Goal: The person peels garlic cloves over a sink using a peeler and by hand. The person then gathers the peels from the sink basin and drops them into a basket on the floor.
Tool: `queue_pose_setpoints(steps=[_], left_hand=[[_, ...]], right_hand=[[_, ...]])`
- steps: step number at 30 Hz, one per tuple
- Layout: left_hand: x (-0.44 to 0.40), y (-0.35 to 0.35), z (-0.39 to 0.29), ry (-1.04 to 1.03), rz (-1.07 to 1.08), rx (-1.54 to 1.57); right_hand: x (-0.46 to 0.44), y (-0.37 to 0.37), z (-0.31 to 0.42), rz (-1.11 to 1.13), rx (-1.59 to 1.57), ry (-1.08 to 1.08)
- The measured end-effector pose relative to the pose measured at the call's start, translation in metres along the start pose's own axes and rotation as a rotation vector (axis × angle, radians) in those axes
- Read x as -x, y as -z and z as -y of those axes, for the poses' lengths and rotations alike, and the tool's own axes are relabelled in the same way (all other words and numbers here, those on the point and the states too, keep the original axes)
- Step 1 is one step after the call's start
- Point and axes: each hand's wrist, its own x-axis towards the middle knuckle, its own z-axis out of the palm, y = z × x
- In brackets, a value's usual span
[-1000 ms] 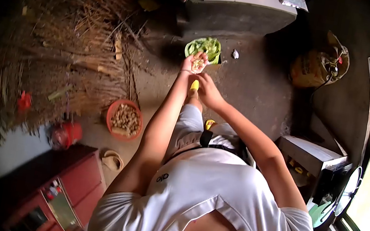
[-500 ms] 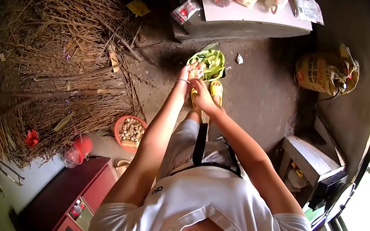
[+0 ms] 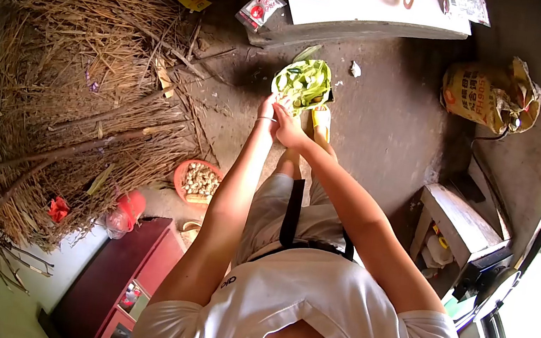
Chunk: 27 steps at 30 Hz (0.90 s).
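Observation:
My left hand and my right hand are close together over the near edge of a container of pale green leafy scraps. My fingers curl in around a small whitish thing, too small and partly covered to name. Both hands look closed, and their fingers overlap so that the grip is hard to see. Just beyond my hands the leafy scraps fill the container, whose dark rim shows at the right. A thin bracelet circles my left wrist.
Yellow slippers are on my feet. A heap of dry brushwood rises at left, with a red basin of pale lumps beside it. Ahead stands a white-topped counter with tubs; a yellow sack and a low stand are at right.
My hands have drawn together, and the pinkish-white thing that showed plainly at my left hand is now mostly covered. The view has shifted slightly, with the counter moving up in frame.

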Motion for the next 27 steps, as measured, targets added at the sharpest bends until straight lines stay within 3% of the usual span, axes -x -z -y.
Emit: queue_pose_setpoints(steps=[4,6,7,9,10,14,15,18,19,20,22,24,27], left_hand=[[0.027,-0.023,-0.014,0.049,0.106,0.033],[0.077,-0.068,-0.034,0.076,-0.037,-0.032],[0.077,-0.063,-0.036,0.084,-0.084,-0.053],[0.049,-0.025,-0.033,0.107,0.031,-0.098],[0.053,-0.028,-0.028,0.077,0.136,-0.089],[0.084,-0.057,-0.033,0.099,0.086,-0.038],[0.083,-0.055,-0.034,0.108,0.085,-0.047],[0.080,-0.049,-0.036,0.102,0.071,-0.063],[0.077,-0.046,-0.036,0.121,0.048,-0.041],[0.074,-0.044,-0.036,0.143,0.027,-0.020],[0.065,-0.029,-0.031,0.097,0.102,-0.030],[0.064,-0.035,-0.030,0.176,0.198,0.024],[0.072,-0.043,-0.033,0.121,0.185,0.078]], right_hand=[[-0.011,0.000,-0.008,0.034,-0.068,-0.014],[-0.016,-0.003,-0.013,0.037,-0.084,-0.005],[-0.017,-0.001,-0.011,0.071,-0.081,-0.023],[-0.019,0.006,-0.004,0.112,-0.056,-0.080],[-0.022,0.010,-0.010,0.119,-0.034,-0.119],[-0.042,0.026,-0.041,0.183,-0.319,-0.263],[-0.044,0.028,-0.045,0.128,-0.165,-0.221],[-0.037,0.028,-0.058,-0.053,-0.267,-0.144],[-0.029,0.036,-0.045,-0.089,-0.137,-0.051],[-0.019,0.042,-0.030,-0.090,-0.136,-0.052],[-0.001,0.052,0.005,0.118,-0.160,0.091],[0.000,0.022,-0.005,0.045,0.180,0.370],[0.000,0.021,0.000,0.064,0.414,0.284]])
